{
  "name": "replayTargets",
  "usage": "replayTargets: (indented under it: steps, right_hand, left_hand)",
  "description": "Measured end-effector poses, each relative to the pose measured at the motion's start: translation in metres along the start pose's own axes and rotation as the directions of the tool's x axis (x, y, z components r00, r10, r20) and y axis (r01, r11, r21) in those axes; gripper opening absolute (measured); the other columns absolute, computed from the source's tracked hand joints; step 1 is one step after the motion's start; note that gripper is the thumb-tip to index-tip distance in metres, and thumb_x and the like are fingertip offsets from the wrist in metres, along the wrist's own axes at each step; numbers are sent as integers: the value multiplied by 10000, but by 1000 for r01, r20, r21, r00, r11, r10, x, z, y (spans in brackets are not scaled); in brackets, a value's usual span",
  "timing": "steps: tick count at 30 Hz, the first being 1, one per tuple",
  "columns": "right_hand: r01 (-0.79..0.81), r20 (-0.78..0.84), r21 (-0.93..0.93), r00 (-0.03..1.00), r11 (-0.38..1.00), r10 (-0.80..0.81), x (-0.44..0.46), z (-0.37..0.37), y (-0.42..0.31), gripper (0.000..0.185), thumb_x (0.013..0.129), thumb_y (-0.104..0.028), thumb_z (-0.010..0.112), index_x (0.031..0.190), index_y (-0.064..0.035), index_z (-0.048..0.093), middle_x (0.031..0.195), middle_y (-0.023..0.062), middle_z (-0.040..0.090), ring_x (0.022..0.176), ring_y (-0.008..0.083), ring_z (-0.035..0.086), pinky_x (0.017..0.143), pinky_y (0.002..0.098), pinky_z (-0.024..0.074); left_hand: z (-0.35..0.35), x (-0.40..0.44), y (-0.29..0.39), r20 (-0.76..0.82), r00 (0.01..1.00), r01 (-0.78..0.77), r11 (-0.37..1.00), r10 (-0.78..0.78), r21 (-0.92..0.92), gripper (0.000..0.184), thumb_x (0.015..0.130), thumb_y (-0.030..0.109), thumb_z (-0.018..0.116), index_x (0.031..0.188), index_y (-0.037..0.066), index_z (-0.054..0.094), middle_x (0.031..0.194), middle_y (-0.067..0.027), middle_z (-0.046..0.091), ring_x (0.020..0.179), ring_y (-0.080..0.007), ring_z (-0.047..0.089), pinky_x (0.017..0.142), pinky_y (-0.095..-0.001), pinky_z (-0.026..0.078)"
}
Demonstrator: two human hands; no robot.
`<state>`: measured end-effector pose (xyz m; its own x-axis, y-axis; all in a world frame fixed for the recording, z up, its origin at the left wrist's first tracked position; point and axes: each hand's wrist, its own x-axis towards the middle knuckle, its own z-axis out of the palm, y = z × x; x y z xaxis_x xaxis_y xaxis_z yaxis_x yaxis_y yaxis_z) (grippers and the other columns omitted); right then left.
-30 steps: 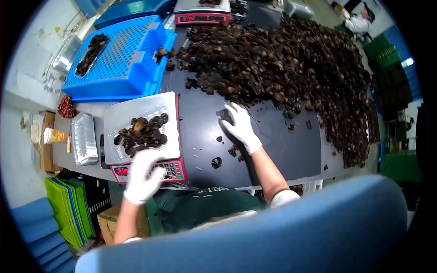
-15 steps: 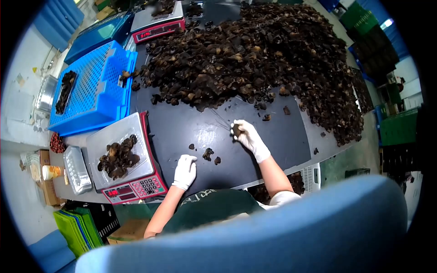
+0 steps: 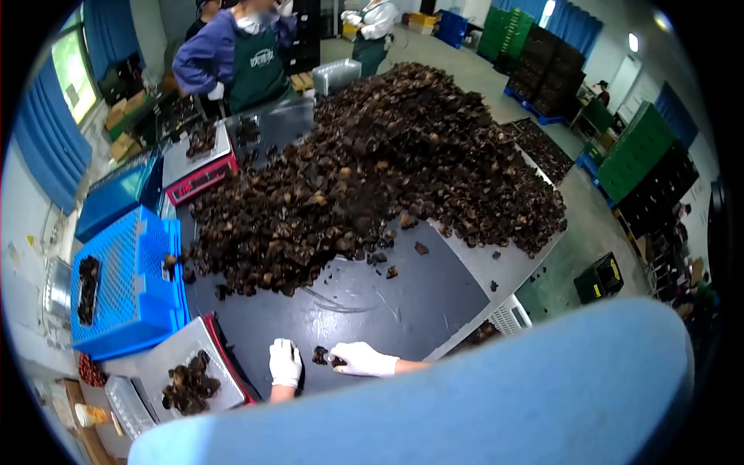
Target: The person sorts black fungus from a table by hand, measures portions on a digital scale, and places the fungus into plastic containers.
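My left hand [image 3: 285, 363], in a white glove, rests on the dark tabletop [image 3: 364, 310] right of the near scale, fingers closed together. My right hand [image 3: 361, 359], also gloved, lies to its right with its fingertips closed on a dark fungus piece [image 3: 338, 361]. Another small fungus piece [image 3: 320, 355] sits between the two hands. A clear tray of dark fungus [image 3: 190, 385] stands on the near scale [image 3: 221, 353], whose front is hidden by the blue surface in the foreground. Beyond the hands spreads a large fungus heap [image 3: 372, 170].
A blue crate [image 3: 128, 287] at the left bears a filled tray [image 3: 87, 291]. Behind it stands a second red scale [image 3: 203, 180]. A co-worker in a green apron [image 3: 260, 70] is at the far side. Empty clear trays [image 3: 128, 407] and a cup [image 3: 91, 416] are at lower left.
The view has tipped up and shows more of the room. My right hand has come back from near the heap towards my left hand, beside the loose fungus pieces.
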<state>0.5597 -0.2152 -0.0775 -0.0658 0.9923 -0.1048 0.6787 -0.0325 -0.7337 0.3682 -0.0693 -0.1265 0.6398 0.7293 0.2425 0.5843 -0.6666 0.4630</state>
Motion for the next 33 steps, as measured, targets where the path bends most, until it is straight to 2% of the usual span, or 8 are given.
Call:
replayTargets:
  steps: [8,11,16,18,20,21,23,33]
  right_hand:
    - [6,-15,-26,1000,1000,-6,-7,-10,-15,283,799,-223,605,1041,-76,615,973,146,599,862,341,626,763,424,513]
    - [-6,-109,78,994,997,14,-10,-5,-12,254,798,-192,617,1022,-73,609,982,143,615,865,333,631,764,415,520]
    - [30,-227,315,973,949,44,-3,-3,7,228,802,-173,633,994,-53,654,897,138,671,845,288,654,776,376,525]
    - [-18,-164,522,979,853,121,4,-2,16,239,813,-162,634,1013,-37,675,883,104,677,816,219,645,699,343,525]
    - [-241,241,970,947,-27,213,-2,-7,26,335,857,-180,583,1143,-15,640,952,87,660,805,172,624,574,293,507]
    - [-244,244,970,947,-26,207,-4,-8,27,335,857,-180,583,1143,-15,640,952,87,660,805,172,624,574,293,507]
    - [-326,378,845,925,-425,43,-6,-9,29,391,903,-243,531,1221,-26,596,999,92,654,818,211,630,586,316,527]
    - [-384,436,808,900,-447,15,4,-5,8,200,960,-291,588,860,-119,576,842,-3,588,714,118,530,490,211,396]
  left_hand:
    - [-16,-7,35,20,971,231,917,-237,-326,270,752,231,778,783,54,576,742,-99,569,634,-284,555,634,-382,478]
    - [-3,-17,45,168,978,137,987,-122,-81,287,769,274,757,940,85,627,921,-125,581,828,-318,606,734,-403,509]
    - [2,-24,53,165,979,155,958,-117,-240,182,810,214,713,911,92,625,901,-112,584,816,-304,611,740,-385,511]
    - [0,-23,50,134,980,177,944,-144,-277,169,815,192,712,911,76,634,868,-98,611,785,-265,627,731,-363,515]
    - [-9,-21,49,286,922,383,716,-260,-583,148,847,152,695,933,39,655,811,-54,658,753,-157,630,705,-305,511]
    - [-15,-20,51,282,922,384,717,-265,-582,148,847,152,695,933,39,655,811,-54,658,753,-157,630,705,-305,511]
    - [-20,-21,48,366,882,462,392,-297,-796,159,874,131,678,986,18,661,823,-31,674,770,-100,619,685,-262,503]
    - [-26,-27,47,572,744,630,77,-346,-773,153,923,160,647,977,20,614,708,-33,598,507,-91,489,461,-245,399]
